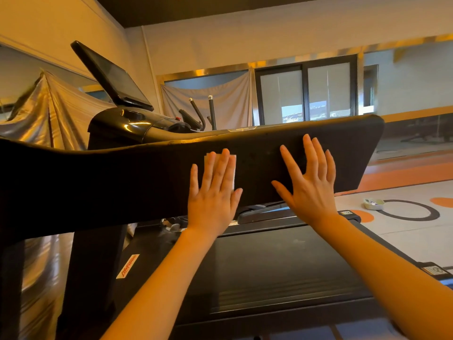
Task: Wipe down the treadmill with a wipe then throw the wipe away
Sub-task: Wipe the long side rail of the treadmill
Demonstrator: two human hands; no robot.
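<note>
Two flat hands, left hand (212, 192) pressing wipe (233, 168)

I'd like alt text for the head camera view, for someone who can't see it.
A person's left hand presses a white wipe flat against the wide black side rail of a treadmill, while the right hand rests open on the rail beside it. The treadmill's belt lies below, its screen up left.

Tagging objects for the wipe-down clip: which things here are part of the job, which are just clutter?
Job: wipe, left hand, right hand, treadmill rail, belt.
Clutter: white dish on floor, draped sheets, screen.
</note>
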